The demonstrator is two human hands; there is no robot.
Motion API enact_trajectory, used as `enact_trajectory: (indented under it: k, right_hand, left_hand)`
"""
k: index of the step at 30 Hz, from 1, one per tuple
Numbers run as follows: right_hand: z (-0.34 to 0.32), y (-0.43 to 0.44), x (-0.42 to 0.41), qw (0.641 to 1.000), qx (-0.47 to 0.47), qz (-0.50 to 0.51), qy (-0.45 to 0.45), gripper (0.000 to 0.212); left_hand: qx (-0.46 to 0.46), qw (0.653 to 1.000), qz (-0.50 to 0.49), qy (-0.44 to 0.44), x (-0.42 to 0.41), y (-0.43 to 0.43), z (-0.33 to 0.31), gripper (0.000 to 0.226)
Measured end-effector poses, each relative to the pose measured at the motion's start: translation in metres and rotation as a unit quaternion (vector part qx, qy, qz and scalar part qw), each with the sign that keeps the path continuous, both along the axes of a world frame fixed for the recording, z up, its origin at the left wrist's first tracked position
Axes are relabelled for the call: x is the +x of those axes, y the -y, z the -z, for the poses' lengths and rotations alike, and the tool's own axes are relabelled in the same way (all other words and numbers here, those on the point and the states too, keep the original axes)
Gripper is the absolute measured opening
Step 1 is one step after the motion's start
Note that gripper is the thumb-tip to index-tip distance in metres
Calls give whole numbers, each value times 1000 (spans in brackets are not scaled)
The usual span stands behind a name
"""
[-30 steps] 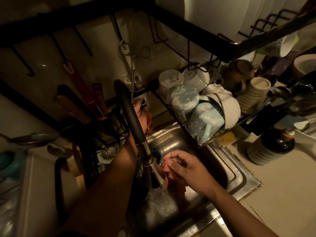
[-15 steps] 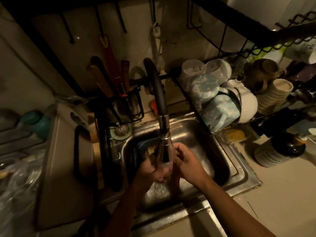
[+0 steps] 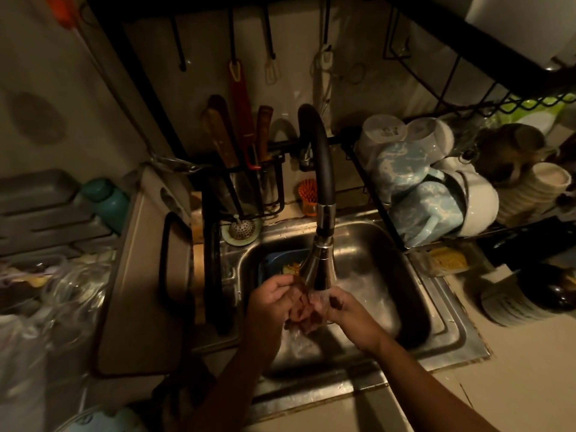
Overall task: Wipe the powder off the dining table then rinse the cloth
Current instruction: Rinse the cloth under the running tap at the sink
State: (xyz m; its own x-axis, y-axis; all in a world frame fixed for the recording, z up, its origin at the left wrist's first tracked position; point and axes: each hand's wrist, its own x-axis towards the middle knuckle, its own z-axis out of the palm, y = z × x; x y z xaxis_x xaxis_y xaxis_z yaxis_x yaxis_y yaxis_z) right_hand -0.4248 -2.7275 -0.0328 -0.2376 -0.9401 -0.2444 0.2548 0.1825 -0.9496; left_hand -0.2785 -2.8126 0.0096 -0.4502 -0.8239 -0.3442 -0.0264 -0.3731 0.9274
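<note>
Dim kitchen light falls on a steel sink point(image 3: 442, 344) set into a pale tabletop point(image 3: 514, 388). Over the middle of the basin, a brownish wet cloth point(image 3: 304, 311) is bunched up directly beneath the spout of a black gooseneck faucet point(image 3: 322, 194). The left hand point(image 3: 272, 302) has its grip curled round the cloth's left end, and the right hand point(image 3: 344, 310) pinches the other end in a tight grip, so the cloth sits squeezed between them. Water glistens on the sink floor just below the hands.

Behind the left hand, a blue tub point(image 3: 277, 260) with yellowish scraps sits inside the sink. On the rim beyond it rests a metal strainer plug point(image 3: 241, 229), and an orange brush point(image 3: 307, 194) stands beside the faucet's base. Knives point(image 3: 223, 135) with wooden and red handles stand in a black holder against the wall. To the right, a wire dish rack point(image 3: 389, 226) holds blue-mottled mugs point(image 3: 414, 198) and white bowls point(image 3: 477, 204) tipped on their sides. A dark bottle point(image 3: 558, 291) stands on the tabletop at the far right, and a teal bottle point(image 3: 107, 198) lies off to the left.
</note>
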Motion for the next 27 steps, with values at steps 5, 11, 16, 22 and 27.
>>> enact_trajectory:
  k: [5, 11, 16, 22, 27]
  right_hand:
    - [11, 7, -11, 998, 14, 61, 12, 28]
    - [11, 7, -13, 997, 19, 65, 44, 30]
    - [11, 2, 2, 990, -4, 16, 138, 56]
    - [12, 5, 5, 998, 20, 22, 64, 31]
    - [12, 9, -1, 999, 25, -25, -34, 24]
  left_hand:
    - [-96, 993, 2, 73, 9, 6, 19, 24]
    - [8, 999, -14, 34, 10, 4, 21, 48]
    - [84, 994, -12, -71, -8, -5, 6, 41]
    - [-114, 991, -15, 73, 1, -2, 15, 38]
    - [-133, 975, 141, 112, 9, 9, 18, 37]
